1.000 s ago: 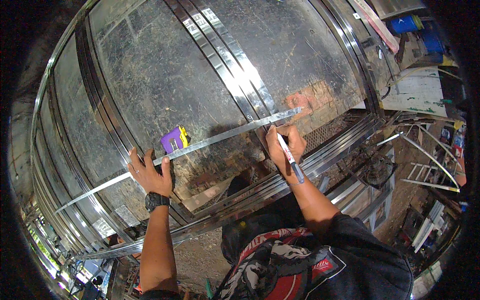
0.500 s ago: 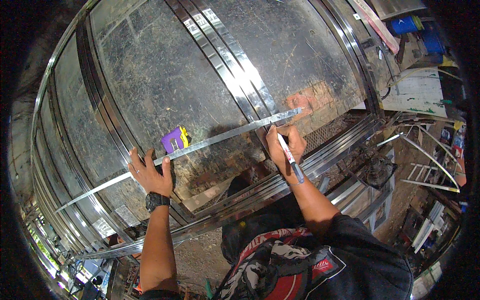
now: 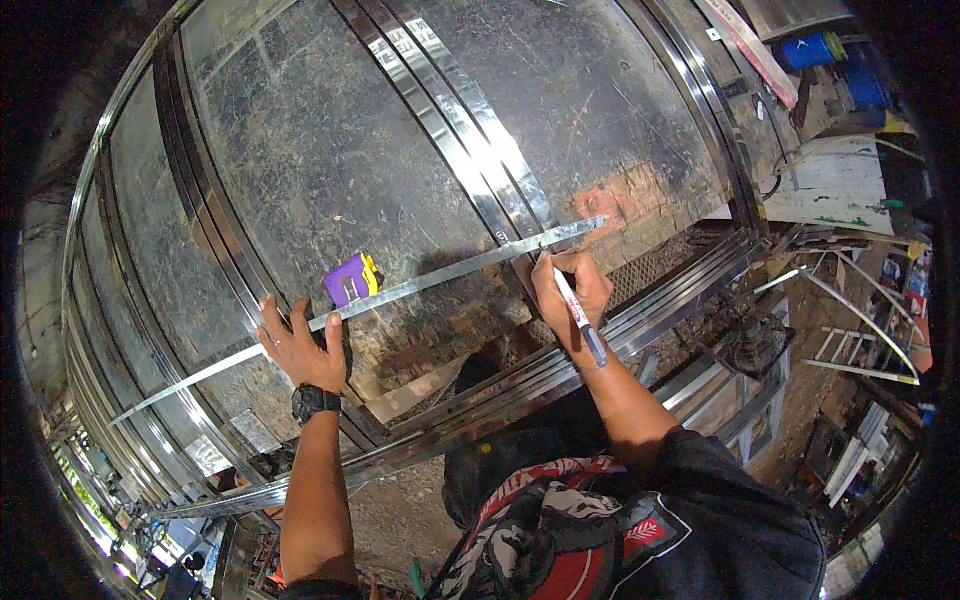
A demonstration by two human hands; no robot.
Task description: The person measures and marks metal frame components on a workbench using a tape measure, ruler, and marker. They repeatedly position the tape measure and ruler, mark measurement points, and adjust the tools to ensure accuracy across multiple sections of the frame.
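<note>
A long flat metal strip (image 3: 440,280) lies slantwise across a large shiny steel sheet (image 3: 300,160). My left hand (image 3: 298,345), with a black wristwatch, presses flat on the strip near its lower left part. A purple and yellow tape measure (image 3: 351,279) rests on the sheet just beyond that hand, touching the strip. My right hand (image 3: 570,292) holds a white marker pen (image 3: 580,318) with its tip against the strip's near edge, close to the strip's upper right end.
Raised ribs (image 3: 470,150) run down the middle of the sheet, and stacked steel rails (image 3: 640,320) border its near edge. A white ladder (image 3: 860,345) lies at the right. Blue containers (image 3: 825,50) stand at the top right. Dirt floor shows below.
</note>
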